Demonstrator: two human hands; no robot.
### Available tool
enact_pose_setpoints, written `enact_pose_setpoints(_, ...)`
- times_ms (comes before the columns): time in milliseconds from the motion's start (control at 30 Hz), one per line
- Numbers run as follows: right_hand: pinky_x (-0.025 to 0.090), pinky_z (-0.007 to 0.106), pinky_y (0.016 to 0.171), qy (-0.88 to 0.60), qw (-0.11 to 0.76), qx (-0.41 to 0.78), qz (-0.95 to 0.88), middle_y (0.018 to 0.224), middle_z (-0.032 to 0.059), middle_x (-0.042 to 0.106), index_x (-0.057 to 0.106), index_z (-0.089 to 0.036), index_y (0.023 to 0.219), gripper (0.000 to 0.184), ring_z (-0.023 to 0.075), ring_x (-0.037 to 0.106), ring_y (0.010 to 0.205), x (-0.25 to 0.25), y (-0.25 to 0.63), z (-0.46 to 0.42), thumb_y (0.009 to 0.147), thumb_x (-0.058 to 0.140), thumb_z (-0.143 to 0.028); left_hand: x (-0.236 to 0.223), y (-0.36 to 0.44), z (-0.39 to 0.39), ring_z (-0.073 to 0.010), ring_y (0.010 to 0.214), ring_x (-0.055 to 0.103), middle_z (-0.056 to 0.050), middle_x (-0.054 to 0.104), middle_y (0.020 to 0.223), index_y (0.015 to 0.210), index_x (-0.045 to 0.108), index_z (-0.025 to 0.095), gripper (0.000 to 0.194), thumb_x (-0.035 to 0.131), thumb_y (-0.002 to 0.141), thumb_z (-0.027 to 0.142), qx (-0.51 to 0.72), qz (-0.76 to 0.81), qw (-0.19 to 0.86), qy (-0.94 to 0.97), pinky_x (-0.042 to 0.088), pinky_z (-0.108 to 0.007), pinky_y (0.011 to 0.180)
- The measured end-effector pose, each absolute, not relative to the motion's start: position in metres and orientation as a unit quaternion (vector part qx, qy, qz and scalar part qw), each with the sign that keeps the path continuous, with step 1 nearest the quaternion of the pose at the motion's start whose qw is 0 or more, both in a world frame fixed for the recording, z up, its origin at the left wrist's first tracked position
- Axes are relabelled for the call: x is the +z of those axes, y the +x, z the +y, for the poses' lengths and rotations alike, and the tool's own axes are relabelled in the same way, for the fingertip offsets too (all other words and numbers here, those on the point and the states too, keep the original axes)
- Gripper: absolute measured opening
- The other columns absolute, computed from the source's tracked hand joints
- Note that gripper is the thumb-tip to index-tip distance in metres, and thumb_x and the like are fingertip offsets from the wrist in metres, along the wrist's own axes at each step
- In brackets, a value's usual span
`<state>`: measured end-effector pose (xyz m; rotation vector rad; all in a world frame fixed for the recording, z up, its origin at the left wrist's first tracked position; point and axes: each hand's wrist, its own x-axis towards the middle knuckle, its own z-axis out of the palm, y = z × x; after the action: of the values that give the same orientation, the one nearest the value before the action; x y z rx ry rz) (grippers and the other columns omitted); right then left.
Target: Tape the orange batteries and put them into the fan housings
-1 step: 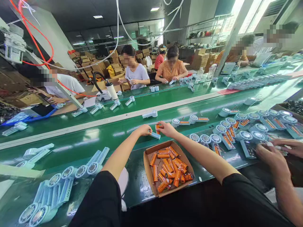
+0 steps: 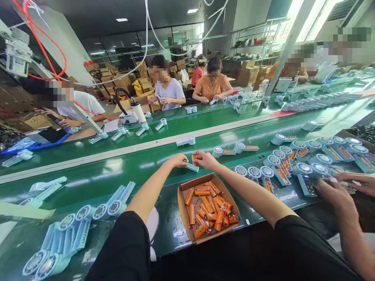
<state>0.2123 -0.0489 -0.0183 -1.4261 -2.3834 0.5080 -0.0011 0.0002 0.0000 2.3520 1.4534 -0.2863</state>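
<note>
Both my hands meet over the green belt (image 2: 123,166), just beyond a cardboard box (image 2: 182,212) holding several orange batteries (image 2: 209,208). My left hand (image 2: 178,160) is closed, pinching the end of a light-blue fan body (image 2: 192,167) that rests on the belt. My right hand (image 2: 205,159) is closed on an orange battery (image 2: 195,158), held against the top of that fan body. Black sleeves cover both upper arms.
Several blue fans with batteries fitted (image 2: 278,168) lie in rows to the right, where another person's hands (image 2: 336,193) work. Several more fans (image 2: 73,230) lie at the near left. A white fan (image 2: 186,141) sits on the belt. Other workers sit across the line.
</note>
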Motion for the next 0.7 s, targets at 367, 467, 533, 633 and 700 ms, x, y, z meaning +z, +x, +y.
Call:
enact_pose_setpoints(367, 0.058, 0.042, 0.089, -0.481, -0.013, 0.122, -0.868, 0.122, 0.0176, 0.08, 0.071, -0.028, 0.142, 0.043, 0.0368, 0.077, 0.11, -0.016, 0.18, -0.044, 0.102, 0.066, -0.045, -0.014, 0.012, 0.002, -0.0248, 0.115, 0.069, -0.011, 0.068, 0.135, 0.132, 0.067, 0.019, 0.037, 0.068, 0.103, 0.042, 0.002, 0.58, 0.193, 0.791, 0.062, -0.048, 0.098)
enact_pose_setpoints(467, 0.057, 0.043, 0.093, -0.466, -0.022, 0.116, -0.877, 0.121, 0.0189, 0.08, 0.08, -0.021, 0.124, 0.038, 0.0377, 0.075, 0.112, 0.0, 0.179, -0.041, 0.096, 0.075, -0.045, -0.014, 0.017, 0.001, -0.0248, 0.115, 0.069, -0.011, 0.068, 0.135, 0.132, 0.067, 0.019, 0.037, 0.068, 0.103, 0.042, 0.031, 0.598, 0.194, 0.777, 0.061, -0.048, 0.098)
enact_pose_setpoints(533, 0.055, 0.043, 0.1, -0.455, 0.006, 0.106, -0.884, 0.13, 0.0195, 0.077, 0.08, -0.019, 0.124, 0.034, 0.0365, 0.071, 0.121, 0.01, 0.185, -0.047, 0.1, 0.069, -0.041, -0.012, 0.014, -0.004, -0.0251, 0.116, 0.069, -0.011, 0.068, 0.135, 0.131, 0.067, 0.019, 0.037, 0.068, 0.103, 0.043, 0.057, 0.612, 0.192, 0.765, 0.061, -0.048, 0.1)
enact_pose_setpoints(633, 0.052, 0.04, 0.105, -0.415, 0.059, 0.111, -0.901, 0.134, 0.0174, 0.075, 0.078, -0.017, 0.126, 0.032, 0.0314, 0.068, 0.125, 0.012, 0.194, -0.076, 0.107, 0.057, -0.032, -0.013, 0.0, -0.024, -0.0265, 0.12, 0.068, -0.012, 0.069, 0.135, 0.134, 0.066, 0.02, 0.038, 0.068, 0.103, 0.042, 0.106, 0.617, 0.196, 0.754, 0.058, -0.05, 0.105)
enact_pose_setpoints(700, 0.054, 0.034, 0.099, -0.357, 0.071, 0.147, -0.92, 0.119, 0.0107, 0.081, 0.082, -0.02, 0.115, 0.022, 0.0262, 0.072, 0.113, 0.002, 0.194, -0.105, 0.103, 0.065, -0.028, -0.015, -0.016, -0.049, -0.0267, 0.127, 0.067, -0.012, 0.069, 0.141, 0.14, 0.063, 0.021, 0.042, 0.067, 0.102, 0.038, 0.144, 0.61, 0.204, 0.752, 0.055, -0.047, 0.11)
